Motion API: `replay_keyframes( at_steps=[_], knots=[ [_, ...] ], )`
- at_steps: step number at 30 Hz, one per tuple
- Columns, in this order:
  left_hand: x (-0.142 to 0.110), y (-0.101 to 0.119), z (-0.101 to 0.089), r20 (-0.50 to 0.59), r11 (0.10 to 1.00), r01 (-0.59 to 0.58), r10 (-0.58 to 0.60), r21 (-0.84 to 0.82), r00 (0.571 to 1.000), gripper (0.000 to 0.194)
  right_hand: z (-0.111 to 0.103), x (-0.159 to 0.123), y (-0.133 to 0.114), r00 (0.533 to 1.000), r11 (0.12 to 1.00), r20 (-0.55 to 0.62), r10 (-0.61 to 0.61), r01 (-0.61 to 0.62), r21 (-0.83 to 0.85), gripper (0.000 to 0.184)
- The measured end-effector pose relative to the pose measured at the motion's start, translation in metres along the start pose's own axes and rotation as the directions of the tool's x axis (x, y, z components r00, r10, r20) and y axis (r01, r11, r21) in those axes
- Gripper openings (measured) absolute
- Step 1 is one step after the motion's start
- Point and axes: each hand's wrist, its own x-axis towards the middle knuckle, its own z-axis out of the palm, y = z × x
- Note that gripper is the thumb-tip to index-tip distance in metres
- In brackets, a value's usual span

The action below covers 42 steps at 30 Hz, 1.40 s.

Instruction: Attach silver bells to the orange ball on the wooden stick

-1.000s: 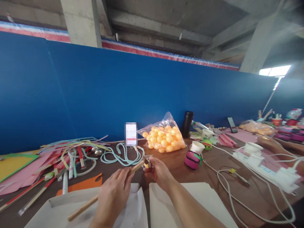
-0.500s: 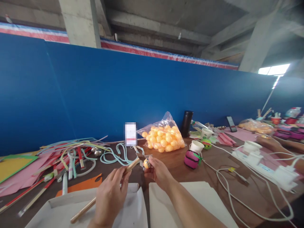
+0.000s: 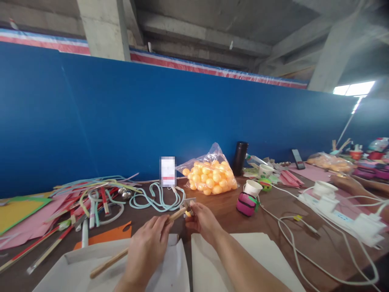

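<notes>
My left hand [image 3: 147, 247] is closed round a long wooden stick [image 3: 109, 263] that slants up to the right. Its tip meets a small orange ball [image 3: 188, 212] pinched in my right hand [image 3: 203, 221]. A bit of metal shows at the ball, too small to name. Both hands hover over the brown table [image 3: 225, 209], above two white sheets [image 3: 261, 253].
A clear bag of orange balls [image 3: 209, 177] lies behind the hands, with a light-blue cord [image 3: 158, 198], a black bottle [image 3: 240, 158], a paper cup [image 3: 252, 187] and a pink pouch [image 3: 245, 204]. Coloured strips and paper [image 3: 75, 198] lie left. White cables and power strips [image 3: 331, 207] lie right, near another person's arm [image 3: 355, 184].
The stick's tip and the ball have come closer together; the ball is now more hidden by my right fingers. The hands stay in nearly the same place.
</notes>
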Motion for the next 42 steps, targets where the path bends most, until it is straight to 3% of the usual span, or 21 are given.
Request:
replay_keyframes(
  at_steps=[7,20,33,42],
  knots=[
    [0.000,-0.004,-0.005,-0.091,0.992,0.121,-0.117,0.043,0.989,0.022,-0.001,0.001,-0.001,1.000,1.000,-0.010,-0.025,0.025,-0.010,0.028],
    [0.001,-0.005,-0.003,-0.064,0.993,0.116,-0.116,0.007,0.991,0.022,0.004,-0.009,-0.013,0.998,0.990,-0.018,-0.052,0.054,0.127,0.029],
    [-0.002,-0.003,-0.002,-0.068,0.995,0.060,-0.065,-0.076,0.996,0.020,0.001,-0.006,-0.007,0.996,0.990,0.045,-0.076,0.070,0.121,0.031],
    [0.001,0.001,-0.005,-0.065,1.000,0.013,-0.015,-0.028,0.998,0.019,0.004,-0.009,-0.008,0.996,0.997,0.084,-0.030,0.023,0.076,0.030]
  ],
)
